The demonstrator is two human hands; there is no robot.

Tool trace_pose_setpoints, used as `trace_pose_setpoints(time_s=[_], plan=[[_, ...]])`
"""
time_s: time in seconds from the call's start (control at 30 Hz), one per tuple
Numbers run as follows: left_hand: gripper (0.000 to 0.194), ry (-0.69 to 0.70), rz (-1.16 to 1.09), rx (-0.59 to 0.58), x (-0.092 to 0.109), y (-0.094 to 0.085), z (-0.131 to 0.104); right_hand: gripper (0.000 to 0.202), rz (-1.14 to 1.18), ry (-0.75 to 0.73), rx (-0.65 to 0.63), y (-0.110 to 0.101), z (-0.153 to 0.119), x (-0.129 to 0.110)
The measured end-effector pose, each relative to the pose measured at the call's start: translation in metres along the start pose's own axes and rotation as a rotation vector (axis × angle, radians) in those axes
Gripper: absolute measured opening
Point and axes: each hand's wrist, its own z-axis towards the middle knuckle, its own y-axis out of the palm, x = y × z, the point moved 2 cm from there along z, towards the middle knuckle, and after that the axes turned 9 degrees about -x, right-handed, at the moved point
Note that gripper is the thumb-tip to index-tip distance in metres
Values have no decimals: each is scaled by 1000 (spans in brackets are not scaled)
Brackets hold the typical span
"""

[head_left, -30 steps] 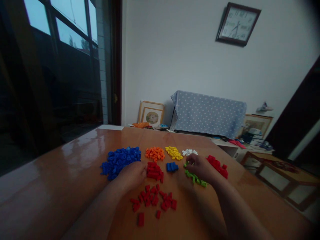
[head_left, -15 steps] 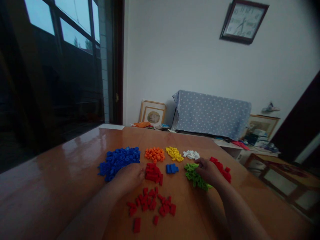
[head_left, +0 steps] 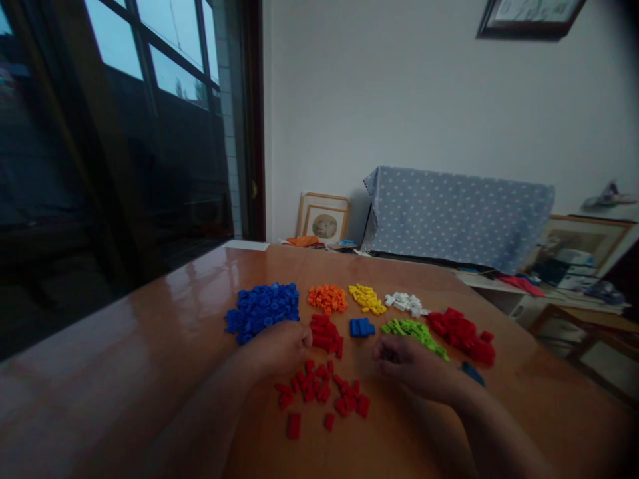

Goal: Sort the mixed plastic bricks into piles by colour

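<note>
My left hand [head_left: 282, 344] is closed between the pile of round blue pieces [head_left: 264, 307] and a cluster of red bricks [head_left: 323, 332]. Its fingertips are beside the red cluster, and what they hold, if anything, is hidden. In front of the light green pieces [head_left: 412, 330], my right hand [head_left: 407, 362] hovers with fingers curled together. I cannot make out anything in its grip. Loose small red bricks [head_left: 319, 384] lie scattered on the table nearer to me, between my forearms. A few blue bricks [head_left: 362, 327] sit together between the red cluster and the green pile.
Further back lie orange pieces [head_left: 327, 299], yellow pieces [head_left: 367, 299] and white pieces [head_left: 405, 303]. A larger red pile [head_left: 462, 334] is at the right, with a dark blue piece [head_left: 472, 373] beside my right forearm. The brown table [head_left: 190, 319] has a glossy top.
My right hand has come off the green pieces, moving left and towards me. My left hand remains near the red cluster. The whole view has shifted, moving the piles rightward in the picture.
</note>
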Motion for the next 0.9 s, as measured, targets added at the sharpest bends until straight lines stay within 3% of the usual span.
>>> trace_pose_setpoints(time_s=[0.17, 0.43, 0.63, 0.77, 0.9], plan=[[19, -17, -7, -16, 1, 4, 0, 8, 1, 38, -149, 14, -1, -15], [22, -32, 45, -131, 19, -1, -11, 11, -22, 18, -148, 32, 13, -21], [20, -66, 69, -41, 12, 3, -4, 18, 20, -68, -69, 45, 26, -24], [18, -56, 85, 61, 3, 4, 0, 15, -96, -7, 51, 40, 28, -15], [17, -32, 81, 58, 1, 6, 2, 19, -101, -26, -31, 38, 24, -19]])
